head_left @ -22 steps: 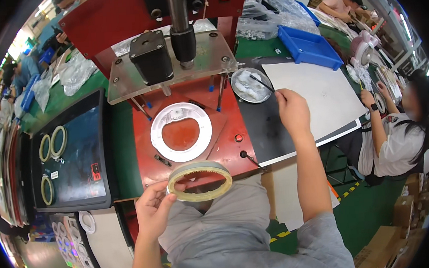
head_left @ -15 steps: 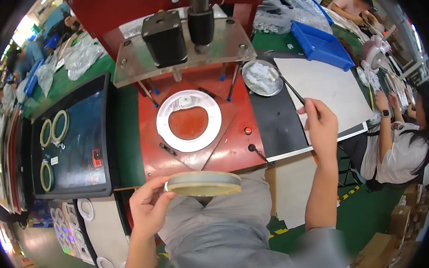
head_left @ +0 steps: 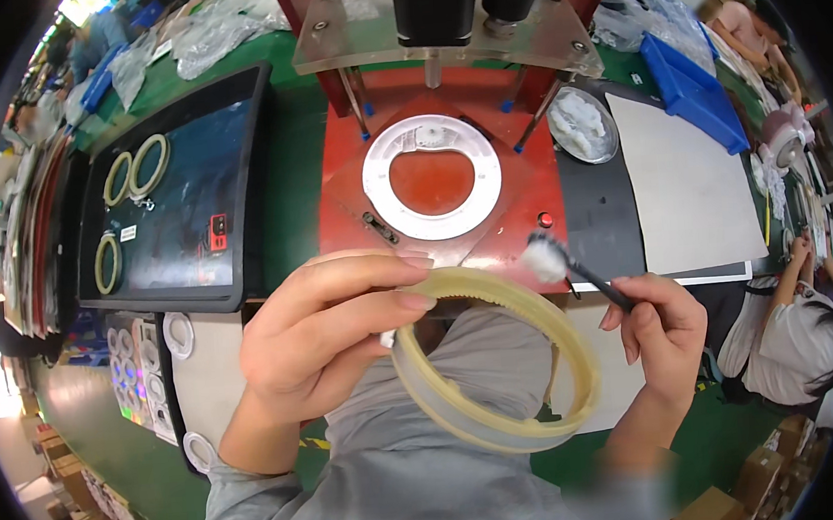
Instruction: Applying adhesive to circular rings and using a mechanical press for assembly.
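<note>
My left hand (head_left: 316, 339) grips a pale yellow ring (head_left: 466, 419) by its left edge, fingers over the rim. The ring is tilted above my lap, and fine teeth show along its inner wall. In my right hand (head_left: 668, 334) is a black-handled brush (head_left: 600, 286), pinched between thumb and fingers. A clump of white paste (head_left: 543, 262) sits on the brush's head, just above the ring's far right rim and apart from it. Beyond, a white ring-shaped part (head_left: 385, 193) lies on the red base (head_left: 347, 236) of a press.
A clear plate (head_left: 353, 47) hangs over the press base. To its right stand a dish of white paste (head_left: 581, 125), a white sheet (head_left: 686, 183) and a blue tray (head_left: 695, 96). A black tray (head_left: 254, 175) on the left holds several yellow rings (head_left: 166, 162). A person (head_left: 780, 341) sits at right.
My right hand has brought the brush from beside the paste dish toward the ring, with paste on it. My left hand has raised the ring and tipped its opening into view. The view has shifted.
</note>
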A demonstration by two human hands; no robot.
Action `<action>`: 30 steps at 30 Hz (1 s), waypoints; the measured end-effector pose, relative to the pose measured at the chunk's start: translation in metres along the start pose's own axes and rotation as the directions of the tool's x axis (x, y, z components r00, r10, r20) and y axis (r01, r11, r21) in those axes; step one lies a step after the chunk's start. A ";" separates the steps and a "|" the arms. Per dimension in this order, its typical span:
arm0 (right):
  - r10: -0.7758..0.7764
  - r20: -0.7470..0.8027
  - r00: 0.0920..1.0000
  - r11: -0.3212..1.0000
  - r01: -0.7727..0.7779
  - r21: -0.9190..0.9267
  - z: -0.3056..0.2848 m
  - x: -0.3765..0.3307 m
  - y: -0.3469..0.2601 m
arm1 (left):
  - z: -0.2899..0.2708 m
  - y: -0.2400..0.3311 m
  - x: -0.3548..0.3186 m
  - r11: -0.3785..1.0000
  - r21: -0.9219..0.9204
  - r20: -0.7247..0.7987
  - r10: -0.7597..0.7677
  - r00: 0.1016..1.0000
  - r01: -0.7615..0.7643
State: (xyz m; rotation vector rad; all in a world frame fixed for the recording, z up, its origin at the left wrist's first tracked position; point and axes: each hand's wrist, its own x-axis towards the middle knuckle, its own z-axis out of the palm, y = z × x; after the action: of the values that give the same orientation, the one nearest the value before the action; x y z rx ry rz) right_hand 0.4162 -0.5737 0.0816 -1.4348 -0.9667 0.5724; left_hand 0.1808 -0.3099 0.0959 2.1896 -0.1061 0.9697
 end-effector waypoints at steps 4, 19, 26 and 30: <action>-0.056 0.109 0.993 0.981 0.075 -0.180 0.010 0.012 -0.018 | -0.001 0.001 -0.007 1.000 -0.010 -0.005 -0.010 1.000 0.010; -0.168 0.330 0.929 0.805 0.323 -0.498 0.030 0.030 -0.053 | -0.014 0.011 -0.042 0.978 -0.181 -0.171 -0.139 0.975 0.108; 0.130 0.591 0.796 0.449 0.484 -0.751 0.015 0.021 -0.128 | -0.029 0.028 -0.016 0.982 0.140 0.276 0.083 0.958 -0.125; 0.202 0.682 0.703 0.436 0.559 -0.706 0.012 0.034 -0.143 | -0.022 0.033 -0.001 0.924 0.192 0.446 0.217 0.868 -0.329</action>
State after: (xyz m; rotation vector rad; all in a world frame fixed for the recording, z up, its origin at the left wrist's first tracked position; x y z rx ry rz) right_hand 0.3934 -0.5532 0.2255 -2.0235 -2.3137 0.4006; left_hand 0.1554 -0.3196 0.1244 2.6582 -0.5348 0.6712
